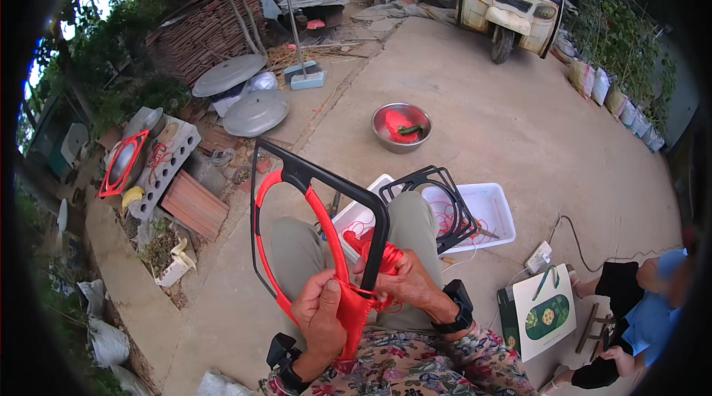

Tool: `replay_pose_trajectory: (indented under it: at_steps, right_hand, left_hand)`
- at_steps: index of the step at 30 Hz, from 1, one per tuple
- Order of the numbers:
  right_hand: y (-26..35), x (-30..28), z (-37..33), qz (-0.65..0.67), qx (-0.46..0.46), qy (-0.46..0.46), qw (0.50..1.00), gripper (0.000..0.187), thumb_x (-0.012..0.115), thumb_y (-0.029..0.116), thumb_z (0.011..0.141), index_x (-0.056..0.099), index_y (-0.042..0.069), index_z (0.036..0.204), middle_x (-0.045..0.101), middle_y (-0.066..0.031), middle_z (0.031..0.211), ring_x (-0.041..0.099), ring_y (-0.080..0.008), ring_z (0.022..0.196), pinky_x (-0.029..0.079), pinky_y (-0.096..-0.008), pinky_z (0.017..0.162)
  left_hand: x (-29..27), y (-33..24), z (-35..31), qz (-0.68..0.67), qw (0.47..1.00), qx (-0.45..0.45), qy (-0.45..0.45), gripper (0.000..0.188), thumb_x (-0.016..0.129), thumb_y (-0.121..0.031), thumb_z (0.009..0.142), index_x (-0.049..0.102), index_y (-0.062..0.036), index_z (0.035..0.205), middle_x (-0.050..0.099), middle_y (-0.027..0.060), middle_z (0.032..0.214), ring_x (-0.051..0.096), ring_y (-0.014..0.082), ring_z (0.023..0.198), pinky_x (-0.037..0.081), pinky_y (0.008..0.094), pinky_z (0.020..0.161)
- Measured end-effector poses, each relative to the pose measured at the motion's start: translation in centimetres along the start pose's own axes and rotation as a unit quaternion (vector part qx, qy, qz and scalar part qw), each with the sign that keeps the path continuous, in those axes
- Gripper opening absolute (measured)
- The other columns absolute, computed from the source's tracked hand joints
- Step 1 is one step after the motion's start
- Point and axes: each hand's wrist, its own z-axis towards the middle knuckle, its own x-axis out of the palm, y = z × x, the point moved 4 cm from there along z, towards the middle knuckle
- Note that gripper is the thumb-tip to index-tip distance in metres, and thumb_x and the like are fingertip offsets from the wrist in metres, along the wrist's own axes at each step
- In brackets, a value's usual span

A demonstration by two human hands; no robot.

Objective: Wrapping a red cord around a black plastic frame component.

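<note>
A black frame stands tilted over my lap, with a curved inner ring largely wrapped in red cord. My left hand is closed on its red-wrapped lower part, thumb uppermost. At the frame's near corner, my right hand pinches red cord, and a loose bundle of it bunches around the fingers. The right fingertips are partly hidden behind the frame and cord. Another black frame, unwrapped, leans by my right knee over a white plastic tub.
Scissors and pink cord lie in the tub. A metal bowl with red material stands ahead. A paper gift bag, a power strip and a seated person are at right. Perforated blocks lie left; a three-wheeled vehicle is parked beyond.
</note>
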Motion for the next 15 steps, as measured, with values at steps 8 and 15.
replay_pose_trajectory:
  at_steps: [8,15]
  right_hand:
    - [5.3,5.8,0.4,0.005,-0.063,0.09,0.994,0.019,0.072,0.016,0.085,0.062,0.002,0.095,0.06,0.0021,0.071,0.051,-0.0043,0.055,0.043,-0.0211,0.05]
    - [6.9,9.7,1.5,-0.065,-0.234,0.063,0.968,0.022,0.076,0.016,0.081,0.065,0.0,0.093,0.064,-0.0025,0.071,0.059,-0.0068,0.058,0.048,-0.0222,0.051]
  left_hand:
    - [-2.9,-8.7,0.7,-0.17,0.974,-0.068,0.132,0.032,0.055,-0.019,0.095,0.055,0.0095,0.11,0.053,0.0082,0.065,0.046,0.0141,0.048,0.04,0.0279,0.043]
    - [-5.1,-10.8,0.3,-0.171,0.98,-0.053,0.09,0.033,0.04,-0.022,0.095,0.052,0.006,0.108,0.046,0.0086,0.056,0.039,0.0183,0.035,0.031,0.0289,0.033]
